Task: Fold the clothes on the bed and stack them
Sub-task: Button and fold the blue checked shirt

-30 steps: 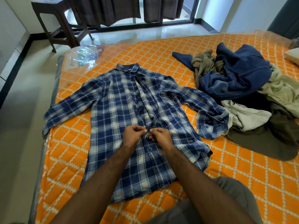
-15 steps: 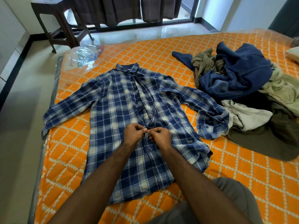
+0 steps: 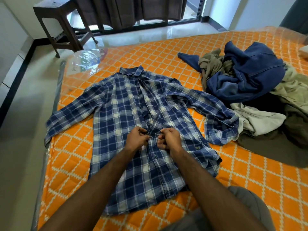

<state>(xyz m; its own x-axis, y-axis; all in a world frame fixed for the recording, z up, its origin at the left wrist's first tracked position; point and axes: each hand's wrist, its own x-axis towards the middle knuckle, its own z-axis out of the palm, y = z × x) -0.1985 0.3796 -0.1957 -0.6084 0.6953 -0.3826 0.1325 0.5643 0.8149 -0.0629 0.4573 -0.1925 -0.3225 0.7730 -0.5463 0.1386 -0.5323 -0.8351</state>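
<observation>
Blue checked cotton pinched on both sides of the placket: left hand (image 3: pixel 137 137) curled, fingertips clamped on the left front edge; right hand (image 3: pixel 169 138) curled likewise, nipping the right front edge. Knuckles almost level, a narrow gap between, one small button (image 3: pixel 151 137) showing there. Hard to tell whether that button sits through its hole yet.

Spread face up on the orange bed (image 3: pixel 250 180), the shirt (image 3: pixel 126 114), collar at 12 o'clock, hem at 6 o'clock near the knees. Long axis straight along the 12-to-6 line, placket down the middle, directly under the fingers. Below the hands, toward 6, front closed flat; above them, toward 12, front gaping up to the collar. Probably the buttoning step, with the next button lying at 12 o'clock of both hands, equally near to each.

Left sleeve stretched flat toward 9 o'clock. Right sleeve bent toward 3 o'clock, cuff crumpled and touching the pile (image 3: pixel 250 84) of unfolded clothes: navy, olive and cream pieces heaped at 2 o'clock. Nothing folded or stacked in sight, so likely early in the task.

Beyond the bed at 11 o'clock, a dark stool (image 3: pixel 55 17); at 12, curtains (image 3: pixel 130 10) over a window.
</observation>
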